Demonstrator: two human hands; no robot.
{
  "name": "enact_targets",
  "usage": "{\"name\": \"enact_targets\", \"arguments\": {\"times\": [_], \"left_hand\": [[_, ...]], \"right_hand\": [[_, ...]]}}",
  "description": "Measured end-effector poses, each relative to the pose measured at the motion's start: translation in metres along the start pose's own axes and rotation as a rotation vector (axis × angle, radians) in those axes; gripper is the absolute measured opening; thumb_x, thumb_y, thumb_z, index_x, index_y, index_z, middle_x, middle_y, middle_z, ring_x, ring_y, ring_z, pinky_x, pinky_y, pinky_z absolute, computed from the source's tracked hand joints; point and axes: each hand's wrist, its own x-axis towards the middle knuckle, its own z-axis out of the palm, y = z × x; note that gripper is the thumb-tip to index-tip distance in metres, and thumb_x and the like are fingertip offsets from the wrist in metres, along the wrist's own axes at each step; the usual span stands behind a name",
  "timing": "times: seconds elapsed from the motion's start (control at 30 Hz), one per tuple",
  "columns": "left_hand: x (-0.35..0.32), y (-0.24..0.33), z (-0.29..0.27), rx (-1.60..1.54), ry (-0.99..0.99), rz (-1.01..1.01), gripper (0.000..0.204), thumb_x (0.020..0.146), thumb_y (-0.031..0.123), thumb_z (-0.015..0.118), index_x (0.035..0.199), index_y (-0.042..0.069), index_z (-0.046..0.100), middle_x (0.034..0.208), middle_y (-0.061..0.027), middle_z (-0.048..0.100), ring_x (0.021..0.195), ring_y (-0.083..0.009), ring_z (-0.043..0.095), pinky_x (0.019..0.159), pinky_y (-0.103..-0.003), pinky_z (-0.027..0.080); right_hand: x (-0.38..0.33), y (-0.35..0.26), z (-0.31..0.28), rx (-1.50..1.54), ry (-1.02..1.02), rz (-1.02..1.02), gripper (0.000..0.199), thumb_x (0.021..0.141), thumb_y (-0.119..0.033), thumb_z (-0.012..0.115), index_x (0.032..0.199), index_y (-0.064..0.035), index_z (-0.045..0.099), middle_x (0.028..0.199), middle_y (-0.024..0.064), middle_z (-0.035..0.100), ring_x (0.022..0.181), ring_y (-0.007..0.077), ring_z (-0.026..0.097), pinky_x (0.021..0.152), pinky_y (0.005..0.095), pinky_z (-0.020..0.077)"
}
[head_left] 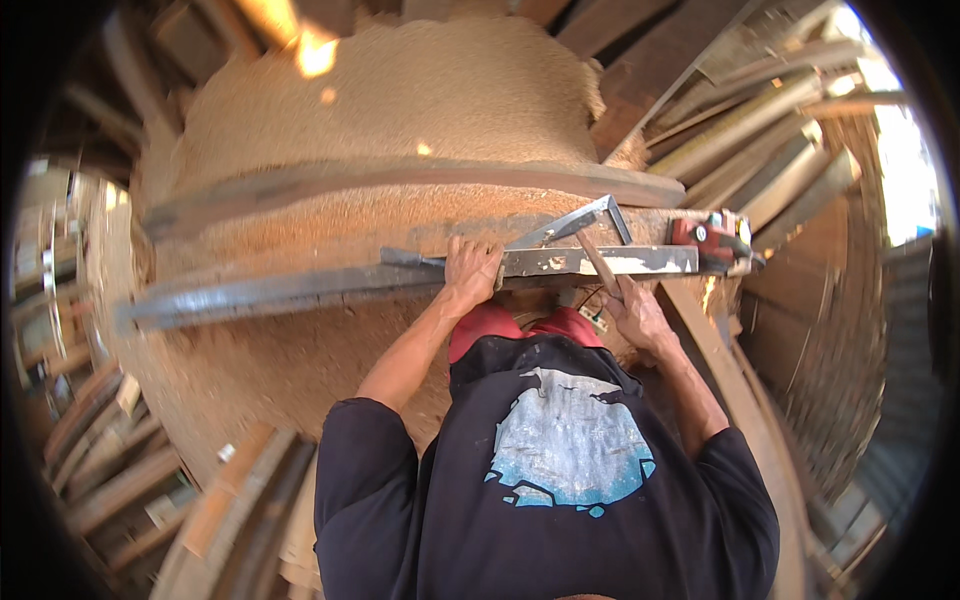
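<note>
A long dark timber beam [280,294] lies across in front of me, its right part patched with pale worn spots. My left hand [473,268] is closed over the beam, fingers curled on its far side. A dark, handle-like piece [405,257] reaches that hand from the left; whether I grip it too is unclear. My right hand [640,320] is closed around a slim brown wooden stick [598,262], which slants over the beam's near edge; its lower end is hidden in my fist. Just beyond the beam, a metal carpenter's square [575,221] rests with its corner pointing away.
By the beam's right end sits a red and black power tool [708,242]. A curved plank [420,178] lies farther off, before a broad sawdust heap [400,95]. Stacked timber [765,140] fills the far right; more boards [235,500] lie at near left.
</note>
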Motion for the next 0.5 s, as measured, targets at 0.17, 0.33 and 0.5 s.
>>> {"name": "enact_targets", "arguments": {"times": [0.17, 0.33, 0.5], "left_hand": [[-0.001, 0.012, -0.015, 0.000, -0.042, -0.147, 0.063, 0.064, 0.013, 0.083, 0.125, 0.021, 0.068, 0.114, -0.0068, 0.071, 0.115, -0.0270, 0.064, 0.104, -0.045, 0.039], [-0.006, 0.013, 0.007, 0.008, 0.042, -0.249, 0.070, 0.060, 0.016, 0.090, 0.126, 0.026, 0.068, 0.120, 0.0002, 0.070, 0.125, -0.0225, 0.060, 0.107, -0.045, 0.040], [0.000, 0.024, -0.011, -0.033, -0.105, -0.370, 0.071, 0.059, 0.016, 0.091, 0.125, 0.029, 0.069, 0.128, 0.0041, 0.067, 0.130, -0.0199, 0.056, 0.110, -0.045, 0.039]], "right_hand": [[0.025, 0.018, -0.036, -0.203, -0.060, -0.396, 0.056, 0.095, -0.023, 0.063, 0.144, -0.0020, 0.046, 0.107, 0.0301, 0.068, 0.101, 0.0506, 0.065, 0.092, 0.0563, 0.0489], [0.051, -0.009, -0.080, -0.621, -0.316, -0.467, 0.060, 0.096, -0.020, 0.062, 0.153, -0.0150, 0.044, 0.099, 0.0226, 0.071, 0.095, 0.0428, 0.069, 0.083, 0.0520, 0.0542], [0.058, -0.033, -0.093, -0.620, -0.216, -0.656, 0.053, 0.097, -0.022, 0.061, 0.149, -0.0185, 0.051, 0.089, 0.0205, 0.068, 0.083, 0.0404, 0.068, 0.071, 0.0525, 0.0525]]}}
